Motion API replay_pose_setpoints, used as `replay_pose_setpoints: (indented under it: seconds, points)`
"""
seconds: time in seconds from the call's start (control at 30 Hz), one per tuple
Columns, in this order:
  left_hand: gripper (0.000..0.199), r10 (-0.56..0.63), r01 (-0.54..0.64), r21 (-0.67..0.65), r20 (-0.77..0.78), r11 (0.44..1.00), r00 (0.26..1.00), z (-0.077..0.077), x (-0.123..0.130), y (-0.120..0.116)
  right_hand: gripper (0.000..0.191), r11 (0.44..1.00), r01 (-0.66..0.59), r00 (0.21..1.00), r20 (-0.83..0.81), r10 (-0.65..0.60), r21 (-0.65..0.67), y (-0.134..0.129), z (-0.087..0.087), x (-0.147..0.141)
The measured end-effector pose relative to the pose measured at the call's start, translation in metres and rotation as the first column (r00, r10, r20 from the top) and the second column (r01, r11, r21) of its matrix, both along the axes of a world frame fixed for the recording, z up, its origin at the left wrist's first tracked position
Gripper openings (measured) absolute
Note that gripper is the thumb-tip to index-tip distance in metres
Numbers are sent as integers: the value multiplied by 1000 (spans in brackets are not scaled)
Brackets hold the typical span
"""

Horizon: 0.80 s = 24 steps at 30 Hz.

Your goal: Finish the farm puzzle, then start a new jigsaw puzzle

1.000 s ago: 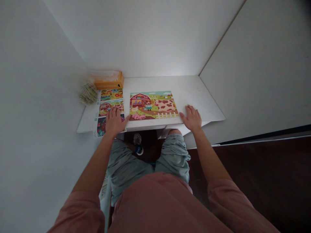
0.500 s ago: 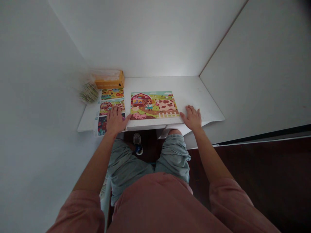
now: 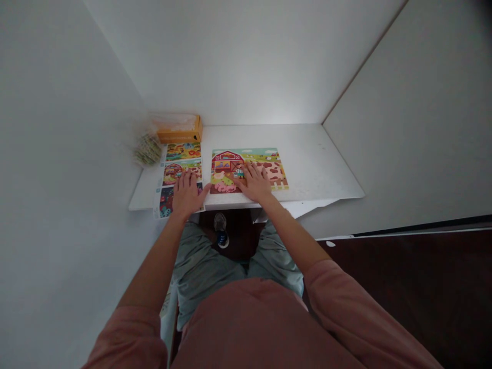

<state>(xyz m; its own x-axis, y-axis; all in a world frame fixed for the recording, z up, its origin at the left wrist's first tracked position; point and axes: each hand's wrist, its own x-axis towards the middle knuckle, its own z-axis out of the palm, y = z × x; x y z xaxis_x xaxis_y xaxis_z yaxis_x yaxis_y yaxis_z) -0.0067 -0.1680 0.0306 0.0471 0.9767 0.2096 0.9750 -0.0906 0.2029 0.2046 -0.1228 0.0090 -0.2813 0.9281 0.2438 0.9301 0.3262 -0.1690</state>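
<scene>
A colourful farm picture, which looks like a puzzle with a red barn, a pig and a spotted cow, lies flat on the white table. My right hand rests on its middle with fingers spread, covering part of the cow. To the left lies a printed sheet with several pictures in a column, one of them the same farm scene. Over the lower part of that sheet my left hand lies flat, its fingers stretched and its thumb pointing toward the farm picture. Neither hand grips anything.
An orange box with clear plastic on top stands at the back left of the white table. Beside it sits a clear plastic bag of small pieces. White walls close in the back and left; a white panel stands at the right.
My right hand has moved left from the bare table beside the farm picture onto its middle. My left hand stays on the printed sheet. The view has shifted slightly.
</scene>
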Motion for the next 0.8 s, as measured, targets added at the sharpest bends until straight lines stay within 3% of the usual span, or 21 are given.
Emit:
replay_pose_setpoints:
  seconds: [0.37,0.63,0.8]
  points:
    - [54,-49,49,31,-27,998,998,2,1,2,58,999,44,997,59,-43,-8,-2,3,38]
    - [58,-53,53,13,-34,998,998,10,13,1,56,988,106,994,46,-102,-108,2,15,94]
    - [59,-51,52,13,-57,999,997,12,19,3,58,987,137,990,57,-132,-87,12,14,136]
